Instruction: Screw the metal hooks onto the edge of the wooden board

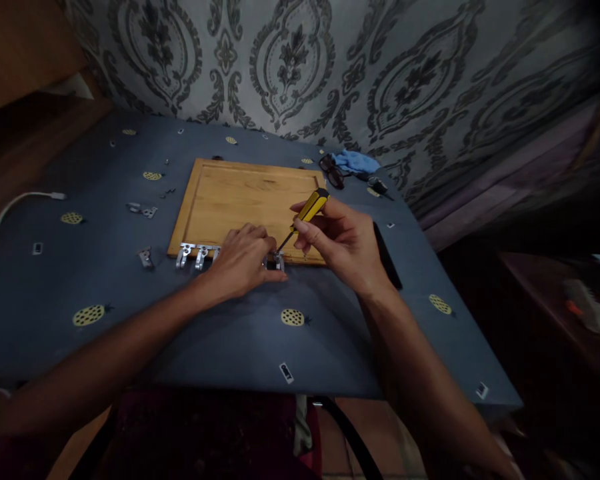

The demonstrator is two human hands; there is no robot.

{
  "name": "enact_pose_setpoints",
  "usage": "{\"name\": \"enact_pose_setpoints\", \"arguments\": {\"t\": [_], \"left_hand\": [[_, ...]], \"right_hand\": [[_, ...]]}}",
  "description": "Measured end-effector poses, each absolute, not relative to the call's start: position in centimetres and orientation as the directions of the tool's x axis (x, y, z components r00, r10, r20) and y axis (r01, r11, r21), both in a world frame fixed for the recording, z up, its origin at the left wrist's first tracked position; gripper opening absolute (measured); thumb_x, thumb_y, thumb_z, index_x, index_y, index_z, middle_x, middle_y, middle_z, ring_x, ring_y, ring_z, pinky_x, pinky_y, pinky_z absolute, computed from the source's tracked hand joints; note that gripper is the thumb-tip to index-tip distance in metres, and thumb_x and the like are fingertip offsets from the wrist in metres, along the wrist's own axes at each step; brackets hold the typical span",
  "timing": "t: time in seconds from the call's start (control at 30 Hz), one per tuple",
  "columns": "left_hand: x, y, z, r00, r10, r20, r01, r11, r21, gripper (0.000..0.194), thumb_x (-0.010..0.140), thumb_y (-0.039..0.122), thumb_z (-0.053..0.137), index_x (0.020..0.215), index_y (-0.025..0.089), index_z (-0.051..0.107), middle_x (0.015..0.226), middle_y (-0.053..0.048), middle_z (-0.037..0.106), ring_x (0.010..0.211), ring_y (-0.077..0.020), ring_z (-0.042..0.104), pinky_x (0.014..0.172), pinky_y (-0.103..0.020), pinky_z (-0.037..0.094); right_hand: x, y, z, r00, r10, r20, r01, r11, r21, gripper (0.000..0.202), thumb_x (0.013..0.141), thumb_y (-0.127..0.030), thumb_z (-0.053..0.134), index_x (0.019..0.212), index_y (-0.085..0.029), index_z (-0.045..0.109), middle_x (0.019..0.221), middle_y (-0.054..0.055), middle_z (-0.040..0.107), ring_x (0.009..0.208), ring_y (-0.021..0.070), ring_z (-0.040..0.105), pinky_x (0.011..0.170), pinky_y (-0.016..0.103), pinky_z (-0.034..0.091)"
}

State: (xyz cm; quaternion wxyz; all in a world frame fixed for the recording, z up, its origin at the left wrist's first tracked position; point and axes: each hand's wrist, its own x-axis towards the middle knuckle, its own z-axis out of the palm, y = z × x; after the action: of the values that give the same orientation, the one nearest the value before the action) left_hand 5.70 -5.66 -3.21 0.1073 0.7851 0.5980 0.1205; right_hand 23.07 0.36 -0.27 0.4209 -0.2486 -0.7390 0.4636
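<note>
My right hand (353, 247) grips a yellow and black screwdriver (313, 207), tilted with its shaft pointing down and left. The screwdriver's tip meets a metal cabinet hinge (279, 261) on the front edge of a wooden panel (245, 193). Thumb and fingers of my left hand (245, 257) close around that hinge and press it against the panel. Left of this hand, more hinges (201, 256) sit in a row along the same edge; my hand partly covers one. The panel lies flat, with a raised frame around it.
Loose hinges (145, 257) and small screws (167, 193) lie left of the panel on the blue tablecloth (220, 347). Sunglasses (332, 172), a blue cloth (356, 161) and a dark flat object (387, 257) are to the right. A white cable (20, 200) crosses the left side.
</note>
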Motion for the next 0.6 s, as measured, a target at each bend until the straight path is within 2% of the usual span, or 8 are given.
{"name": "enact_pose_setpoints", "arguments": {"t": [0.37, 0.53, 0.6], "left_hand": [[5.8, -5.7, -3.2, 0.252, 0.965, 0.070, 0.914, -0.261, 0.310, 0.046, 0.084, 0.056, 0.077, 0.105, 0.016, 0.070, 0.112, -0.011, 0.068, 0.114, -0.0327, 0.058, 0.095, -0.044, 0.045], [5.7, -5.7, -3.4, 0.256, 0.964, 0.074, 0.910, -0.266, 0.317, 0.046, 0.084, 0.055, 0.077, 0.106, 0.015, 0.070, 0.112, -0.011, 0.067, 0.115, -0.0323, 0.058, 0.095, -0.043, 0.045], [5.7, -5.7, -3.5, 0.253, 0.964, 0.084, 0.910, -0.267, 0.318, 0.044, 0.084, 0.055, 0.077, 0.105, 0.016, 0.070, 0.112, -0.011, 0.067, 0.114, -0.0319, 0.058, 0.094, -0.042, 0.044]], "right_hand": [[22.7, 0.7, -1.1, -0.453, 0.815, 0.362, 0.027, 0.419, -0.908, 0.043, 0.071, -0.051, 0.091, 0.076, -0.022, 0.059, 0.064, -0.006, 0.058, 0.052, 0.0098, 0.059, 0.045, 0.023, 0.048], [23.0, 0.7, -0.3, -0.510, 0.780, 0.364, -0.011, 0.417, -0.909, 0.042, 0.072, -0.051, 0.090, 0.094, -0.022, 0.068, 0.074, -0.005, 0.063, 0.055, 0.0094, 0.062, 0.050, 0.023, 0.051], [23.1, 0.8, 0.0, -0.565, 0.754, 0.335, -0.010, 0.400, -0.916, 0.041, 0.074, -0.051, 0.088, 0.095, -0.021, 0.069, 0.075, -0.004, 0.065, 0.057, 0.0100, 0.064, 0.052, 0.024, 0.053]]}}
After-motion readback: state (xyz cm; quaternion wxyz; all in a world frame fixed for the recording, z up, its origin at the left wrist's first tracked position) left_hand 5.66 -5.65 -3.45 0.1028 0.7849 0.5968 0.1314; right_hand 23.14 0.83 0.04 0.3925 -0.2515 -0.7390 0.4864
